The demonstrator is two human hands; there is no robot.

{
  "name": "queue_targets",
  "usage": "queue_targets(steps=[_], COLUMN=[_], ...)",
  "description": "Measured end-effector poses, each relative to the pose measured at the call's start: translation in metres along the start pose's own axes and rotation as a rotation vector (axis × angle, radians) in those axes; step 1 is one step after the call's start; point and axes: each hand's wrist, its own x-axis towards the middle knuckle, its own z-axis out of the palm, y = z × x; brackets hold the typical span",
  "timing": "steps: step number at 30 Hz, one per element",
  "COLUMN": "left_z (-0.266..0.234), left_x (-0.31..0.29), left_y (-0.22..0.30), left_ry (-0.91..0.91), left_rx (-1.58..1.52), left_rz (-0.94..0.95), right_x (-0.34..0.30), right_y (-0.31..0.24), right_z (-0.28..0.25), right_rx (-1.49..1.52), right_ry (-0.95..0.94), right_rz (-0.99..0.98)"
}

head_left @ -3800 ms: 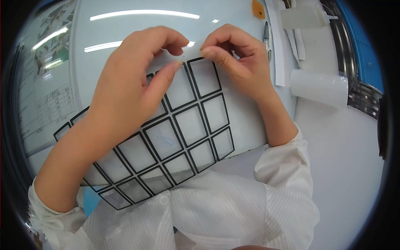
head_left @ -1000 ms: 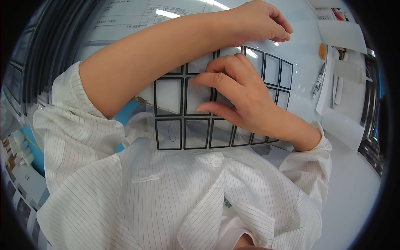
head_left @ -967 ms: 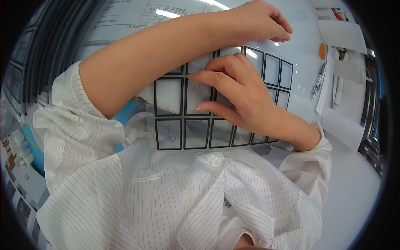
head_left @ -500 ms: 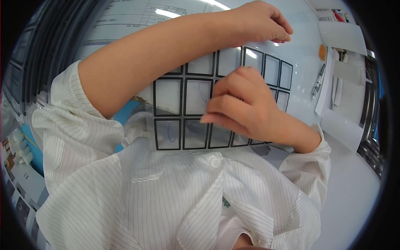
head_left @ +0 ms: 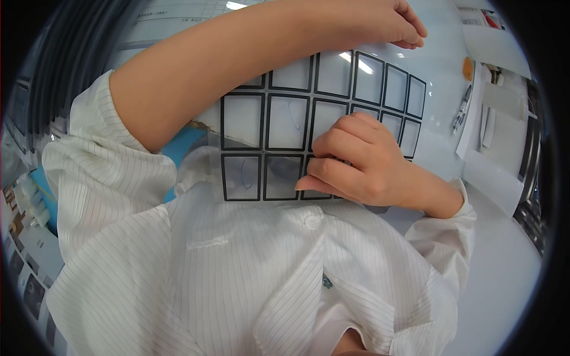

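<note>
A clear sheet [head_left: 287, 121] with rows of black rectangular frames lies before me, its near edge close to my shirt. My left forearm crosses over its far side. Beyond the sheet's far right part, my left hand [head_left: 396, 25] is closed, fingertips drawn together; whatever it may hold is hidden or too small to name. Over the near rows, my right hand [head_left: 363, 157] has curled fingers, with the thumb and finger tips low against a black frame near the front edge. I cannot make out anything between them. Several frames lie hidden beneath this hand.
To the right lie a pen [head_left: 462, 110], a small orange object [head_left: 468, 69] and white papers [head_left: 490, 121]. Dark-edged sheets [head_left: 71, 71] are stacked at the far left. A printed page [head_left: 163, 28] shows behind my left arm. Something blue [head_left: 183, 147] sits beneath that arm.
My right hand has moved slightly right and nearer to me over the sheet. My left hand sits a little higher and farther right in view. The whole sheet appears shifted slightly upward.
</note>
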Motion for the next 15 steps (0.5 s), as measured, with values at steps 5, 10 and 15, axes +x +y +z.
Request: queue_targets(steps=[5, 10, 15], left_z=[0.000, 0.002, 0.001], left_x=[0.002, 0.000, -0.001], left_y=[-0.003, -0.004, -0.002], left_ry=[-0.004, 0.009, -0.004], left_rx=[-0.019, -0.012, -0.036], left_rz=[0.013, 0.029, 0.016], right_x=[0.002, 0.002, 0.003], right_y=[-0.001, -0.004, -0.012], right_z=[0.007, 0.008, 0.020], right_rx=[0.030, -0.001, -0.072], right_ry=[0.008, 0.006, 0.041], right_rz=[-0.022, -0.057, -0.119])
